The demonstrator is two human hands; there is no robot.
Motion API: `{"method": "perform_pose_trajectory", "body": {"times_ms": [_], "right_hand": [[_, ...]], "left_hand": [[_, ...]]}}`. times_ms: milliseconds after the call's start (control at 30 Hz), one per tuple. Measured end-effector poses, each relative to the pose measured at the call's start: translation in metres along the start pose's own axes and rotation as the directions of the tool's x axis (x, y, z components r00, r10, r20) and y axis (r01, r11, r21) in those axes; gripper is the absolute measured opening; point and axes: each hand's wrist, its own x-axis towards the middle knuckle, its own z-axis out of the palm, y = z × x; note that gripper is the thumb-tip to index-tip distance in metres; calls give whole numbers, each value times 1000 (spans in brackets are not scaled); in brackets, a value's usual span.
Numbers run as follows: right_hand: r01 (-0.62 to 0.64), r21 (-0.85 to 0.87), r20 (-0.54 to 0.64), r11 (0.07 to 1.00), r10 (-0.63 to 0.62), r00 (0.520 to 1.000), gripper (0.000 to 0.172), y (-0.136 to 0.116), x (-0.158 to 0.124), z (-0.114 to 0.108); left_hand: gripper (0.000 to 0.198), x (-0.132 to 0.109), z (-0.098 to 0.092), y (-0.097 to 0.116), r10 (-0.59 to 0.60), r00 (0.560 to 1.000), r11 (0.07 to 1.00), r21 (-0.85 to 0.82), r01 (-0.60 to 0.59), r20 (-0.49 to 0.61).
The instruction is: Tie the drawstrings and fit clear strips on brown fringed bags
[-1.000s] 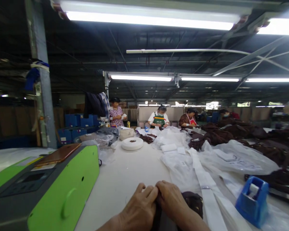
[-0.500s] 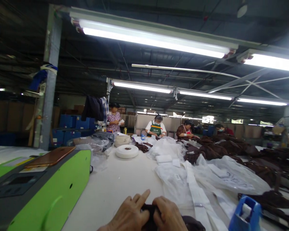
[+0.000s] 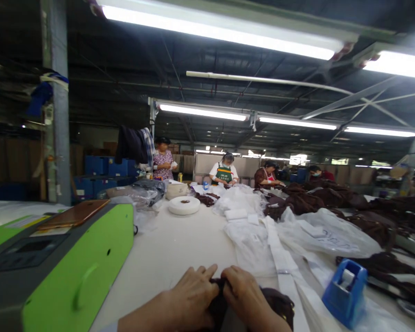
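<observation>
My left hand (image 3: 190, 297) and my right hand (image 3: 244, 295) meet at the near edge of the worktop (image 3: 180, 244), fingertips almost touching. Both are curled, fingers bent down and pinching a fold of a dark brown cloth (image 3: 280, 302); the rest of it bunches under and just to the right of my right hand. A green machine (image 3: 72, 267) fills the near left corner, well apart from my left hand. A long white strip (image 3: 283, 263) runs from beside the cloth toward the middle. A blue tape dispenser (image 3: 346, 290) sits near the right edge on clear plastic bags (image 3: 325, 235). A white roll (image 3: 184, 205) lies farther up the middle, and other people (image 3: 224, 173) work at the far end
</observation>
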Motion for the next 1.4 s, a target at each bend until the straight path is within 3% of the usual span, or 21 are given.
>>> {"method": "perform_pose_trajectory", "body": {"times_ms": [67, 167, 233, 333, 467, 533, 667, 800, 833, 967, 1067, 1133, 1267, 1400], "right_hand": [[-9, 34, 5, 999, 9, 1000, 25, 1, -1, -6], [-3, 67, 25, 998, 1, 1000, 25, 3, -1, -12], [9, 88, 30, 996, -11, 999, 25, 4, -1, -12], [23, 122, 33, 992, -27, 999, 26, 5, -2, -5], [16, 131, 62, 991, -24, 998, 25, 3, -6, 9], [5, 136, 58, 991, -12, 998, 25, 3, -8, 11], [-9, 198, 33, 980, 2, 999, 24, 2, -8, 0], [53, 210, 21, 976, -59, 998, 26, -2, -3, -15], [73, 201, 20, 977, -78, 997, 26, -4, -1, -16], [52, 234, 51, 971, -65, 997, 25, -5, 7, -18], [-8, 360, 108, 933, -33, 994, 22, 9, 9, -24], [-52, 413, 172, 909, -22, 985, 30, 26, 7, -28], [-197, 343, 373, 918, 60, 926, 81, 64, -1, -23], [-299, 357, 532, 885, 70, 844, 90, 91, 4, 0]], "left_hand": [[50, -1, 2, 1, 28, 999, 999, 40, -27, -19], [27, 1, 6, 3, 68, 996, 993, 104, -62, -57], [22, 4, 5, 3, 83, 995, 990, 116, -78, -46], [22, 10, 0, 0, 116, 993, 987, 109, -118, 19], [30, 15, -2, -7, 163, 969, 982, 63, -177, 185], [25, 12, 0, -9, 165, 968, 983, 54, -178, 187], [24, -2, 1, -10, 127, 992, 990, 57, -126, -16], [67, -10, -6, -10, -56, 994, 996, -70, 49, -98], [67, -9, -8, -11, -90, 992, 994, -76, 84, -89], [27, 4, -14, -16, -103, 993, 995, -26, 101, -54], [27, 19, -14, -26, -153, 988, 985, -82, 153, 7], [31, 29, -10, -36, -184, 980, 964, -178, 196, 82], [37, 41, 5, -60, -200, 940, 809, -494, 317, 276], [41, 52, 19, -79, -134, 905, 634, -667, 392, 404]]}}
